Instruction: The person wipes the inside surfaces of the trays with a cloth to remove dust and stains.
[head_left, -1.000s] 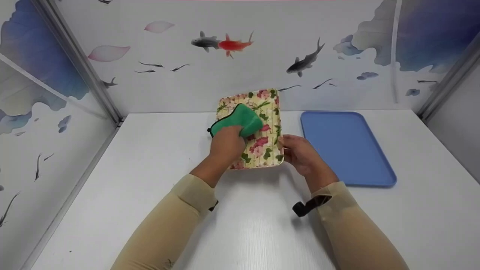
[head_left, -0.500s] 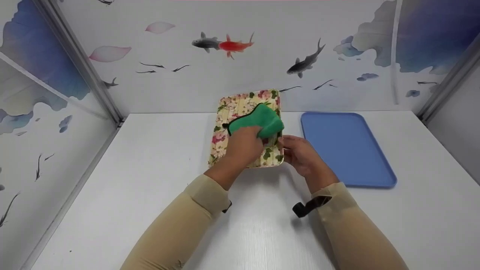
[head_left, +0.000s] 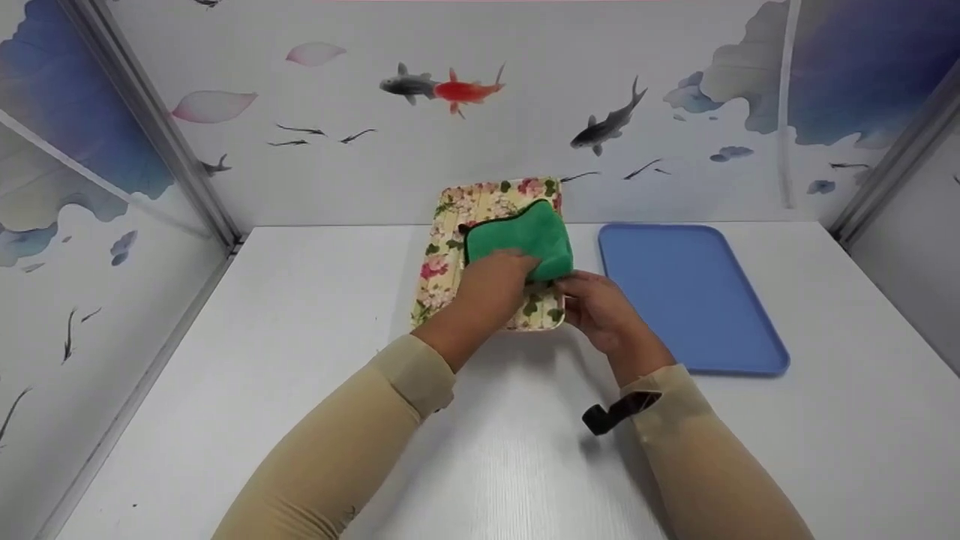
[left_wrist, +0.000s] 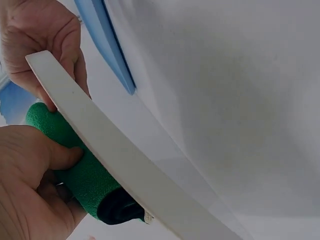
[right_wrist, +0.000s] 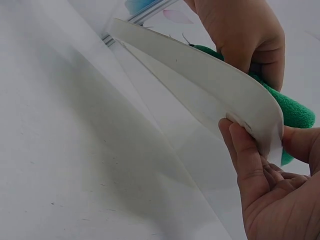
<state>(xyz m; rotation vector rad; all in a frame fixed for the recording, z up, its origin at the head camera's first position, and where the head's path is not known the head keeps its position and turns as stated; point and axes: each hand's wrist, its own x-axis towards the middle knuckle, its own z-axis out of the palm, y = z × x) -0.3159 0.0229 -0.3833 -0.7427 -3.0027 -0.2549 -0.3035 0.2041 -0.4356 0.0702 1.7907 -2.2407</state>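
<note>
A floral-patterned tray (head_left: pixel 439 277) is held tilted up above the table, its printed face toward the head camera and its pale underside (right_wrist: pixel 200 95) in the right wrist view. My right hand (head_left: pixel 606 315) grips its right edge, thumb on the printed side and fingers behind. With my left hand (head_left: pixel 495 289) I hold a folded green cloth (head_left: pixel 525 236) with dark edging against the printed face, near the right rim. In the left wrist view the thumb presses on the green cloth (left_wrist: pixel 82 175), which is bunched into a roll against the tray.
A blue tray (head_left: pixel 694 300) lies flat on the white table (head_left: pixel 300 337), to the right of my right hand. Behind the table stands a white wall (head_left: pixel 315 180) printed with fish and leaves. Each forearm is in a beige sleeve.
My left hand has moved the green cloth rightward across the floral tray, up to its right rim. My right hand keeps its grip and the tray has hardly shifted.
</note>
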